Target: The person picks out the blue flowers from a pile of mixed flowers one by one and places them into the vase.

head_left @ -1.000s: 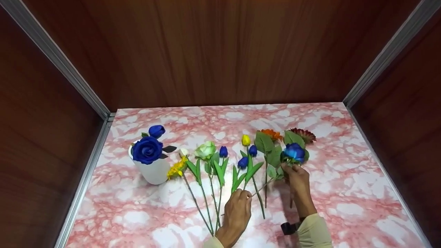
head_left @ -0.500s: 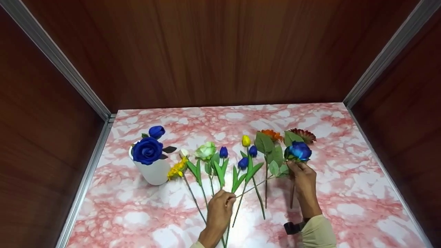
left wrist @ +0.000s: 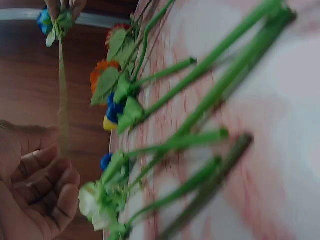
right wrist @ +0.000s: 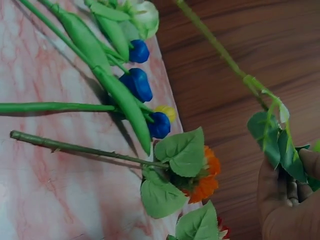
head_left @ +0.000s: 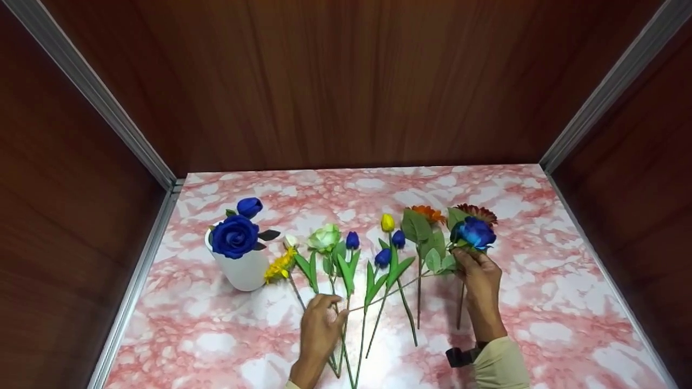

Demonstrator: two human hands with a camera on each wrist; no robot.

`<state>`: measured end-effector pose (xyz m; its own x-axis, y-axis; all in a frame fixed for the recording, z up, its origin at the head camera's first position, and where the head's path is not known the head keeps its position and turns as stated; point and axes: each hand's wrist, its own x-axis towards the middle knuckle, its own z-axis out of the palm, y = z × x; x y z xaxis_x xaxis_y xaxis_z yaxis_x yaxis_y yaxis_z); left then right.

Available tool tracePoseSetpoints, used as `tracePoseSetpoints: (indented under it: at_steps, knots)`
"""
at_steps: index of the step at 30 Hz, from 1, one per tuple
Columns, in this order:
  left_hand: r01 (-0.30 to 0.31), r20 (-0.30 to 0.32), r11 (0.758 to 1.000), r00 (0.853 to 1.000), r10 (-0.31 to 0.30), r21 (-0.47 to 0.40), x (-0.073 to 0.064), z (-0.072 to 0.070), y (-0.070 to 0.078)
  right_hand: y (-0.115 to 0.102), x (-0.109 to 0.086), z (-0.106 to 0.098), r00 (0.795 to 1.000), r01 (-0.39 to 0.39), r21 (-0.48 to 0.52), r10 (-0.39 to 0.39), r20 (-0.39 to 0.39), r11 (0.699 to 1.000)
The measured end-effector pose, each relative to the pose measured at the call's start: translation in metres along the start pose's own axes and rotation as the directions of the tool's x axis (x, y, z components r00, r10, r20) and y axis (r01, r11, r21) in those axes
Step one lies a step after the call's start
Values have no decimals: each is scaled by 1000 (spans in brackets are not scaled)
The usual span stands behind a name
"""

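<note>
My right hand (head_left: 479, 281) pinches a two-tone blue artificial flower (head_left: 476, 233) just under its bloom. Its thin stem (right wrist: 215, 45) slants down leftward over the tulips and carries small green leaves (right wrist: 264, 134). My left hand (head_left: 320, 329) is at the stem's far end, thumb and forefinger parted, the other fingers bent. In the left wrist view the blurred stem (left wrist: 62, 95) overlaps the left fingertips (left wrist: 52, 132). Below the left hand lie a pale green rose (head_left: 324, 237), a blue tulip (head_left: 352, 240) and a yellow flower (head_left: 281, 265).
A white vase (head_left: 243, 273) at the left holds a blue rose (head_left: 234, 236) and a blue bud (head_left: 249, 207). A yellow tulip (head_left: 387, 222), blue tulips (head_left: 383, 257), an orange flower (head_left: 428, 214) and a dark red flower (head_left: 480, 213) lie on the pink marbled table (head_left: 567, 286). Brown panels surround it.
My left hand has moved left along the stem to its end, and its thumb and forefinger have parted. My right hand has shifted slightly right with the blue flower, which has turned.
</note>
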<state>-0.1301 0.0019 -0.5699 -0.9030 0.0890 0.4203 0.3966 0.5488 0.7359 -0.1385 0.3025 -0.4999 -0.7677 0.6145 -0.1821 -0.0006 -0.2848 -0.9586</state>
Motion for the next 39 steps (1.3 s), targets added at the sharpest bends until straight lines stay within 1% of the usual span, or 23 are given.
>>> tracePoseSetpoints:
  at_steps: [1,3,4,5,6,7,8,10,11,13,15,17,20,23,26,30,34,37,39]
  knots:
    - [38,-15,999,999,-37,13,0,-3,-3,6,5,-3,999,28,36,-29,20,999]
    - [115,-54,993,992,-113,33,2,-10,-9,12,11,-5,998,51,49,-53,25,997]
    - [153,-79,987,986,-149,39,3,-14,-13,22,22,-10,996,69,95,-74,50,993]
    - [191,-106,981,977,-186,42,4,-18,-16,27,29,-11,996,73,119,-80,51,990]
    - [232,-136,972,965,-225,37,6,-22,-19,31,35,-13,995,78,140,-87,58,987]
    - [265,-168,964,952,-256,34,7,-26,-22,41,46,-16,992,91,176,-105,71,980]
    - [293,-199,956,939,-281,31,9,-29,-25,43,51,-16,992,93,198,-109,69,976]
    - [345,-263,939,907,-328,16,11,-35,-30,45,56,-13,985,107,291,-140,97,951]
    - [368,-294,930,890,-349,10,13,-37,-31,34,48,-5,987,112,282,-140,79,953]
    - [399,-353,917,858,-373,1,15,-41,-36,20,37,9,982,139,315,-171,75,939]
    - [417,-412,909,828,-380,1,17,-44,-39,-8,13,30,986,142,300,-162,45,943]
    - [428,-461,904,806,-372,19,19,-48,-43,-27,-4,48,989,137,291,-150,21,947]
    - [435,-516,899,781,-352,45,23,-54,-47,-44,-18,66,992,111,343,-124,16,933]
    - [433,-550,900,763,-339,45,30,-60,-52,-51,-25,81,992,100,381,-122,35,919]
    - [425,-564,905,753,-340,22,37,-65,-56,-55,-29,95,988,108,397,-144,61,911]
    - [431,-553,902,749,-365,-12,43,-68,-59,-59,-34,112,981,138,404,-182,73,904]
    - [430,-551,902,748,-371,-23,46,-65,-62,-64,-40,125,972,154,443,-215,90,883]
    - [430,-558,902,741,-374,-33,49,-63,-64,-68,-45,134,964,165,441,-238,115,882]
    - [440,-551,897,737,-391,-46,51,-62,-65,-69,-49,138,959,172,421,-250,137,891]
